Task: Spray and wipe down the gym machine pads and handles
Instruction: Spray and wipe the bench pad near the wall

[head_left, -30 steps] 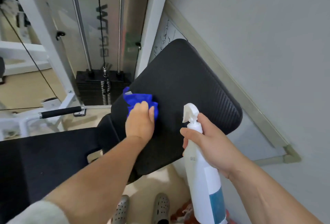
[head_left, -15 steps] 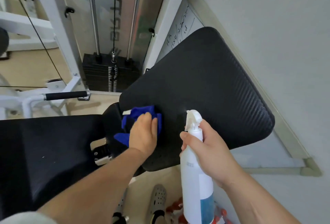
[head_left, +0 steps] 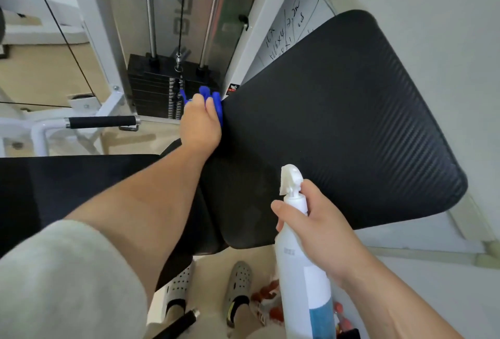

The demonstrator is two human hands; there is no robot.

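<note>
The left hand (head_left: 200, 122) reaches far out, fingers curled over a blue cloth (head_left: 213, 100) pressed to the left edge of the black pad (head_left: 338, 127). Nearer, the right hand (head_left: 322, 226) grips a white spray bottle (head_left: 303, 271) upright by its neck. Beyond the pad stand a weight stack (head_left: 154, 87) and a pale wall (head_left: 433, 14).

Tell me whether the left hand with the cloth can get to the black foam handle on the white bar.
Probably yes. The left hand holds the blue cloth at the back pad's left edge; the foam handle lies to its left with nothing between them, though depth is unclear.
</note>
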